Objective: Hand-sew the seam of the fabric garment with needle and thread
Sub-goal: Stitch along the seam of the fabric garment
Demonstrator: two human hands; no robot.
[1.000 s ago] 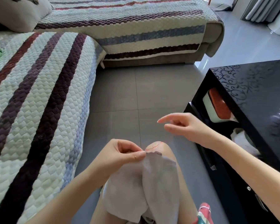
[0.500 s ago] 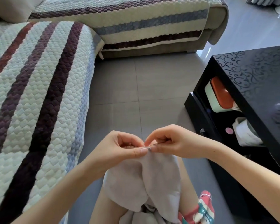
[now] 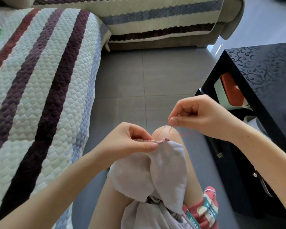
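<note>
- Half a second ago the right hand (image 3: 200,115) met the left at the cloth's edge. It has since lifted up and to the right, clear of the seam (image 3: 163,140), and red thread (image 3: 170,130) now shows between them.
- The right hand is closed, with thumb and forefinger pressed tip to tip on the upper end of the thread. The other fingers are curled into the palm.
- The needle is too small to make out in that pinch.
- From those fingertips the thread drops a short way, loops across the bare knee (image 3: 176,135) and runs down-left to the seam. A loose strand trails off to the right, under the right wrist.
- The left hand (image 3: 130,142) has kept its place. Its thumb and forefinger pinch the bunched top edge of the fabric garment (image 3: 167,169), just left of where the thread enters.
- The garment is pale grey-lilac. It is draped over the knee and hangs down the thigh into the lap, below and between both hands.
- The seam edge touches the left fingertips and lies below and left of the right hand, apart from it.
- A striped quilted sofa cover (image 3: 40,76) lies to the left, a glossy black table (image 3: 264,66) stands to the right, and grey floor tiles (image 3: 135,76) lie between them.
</note>
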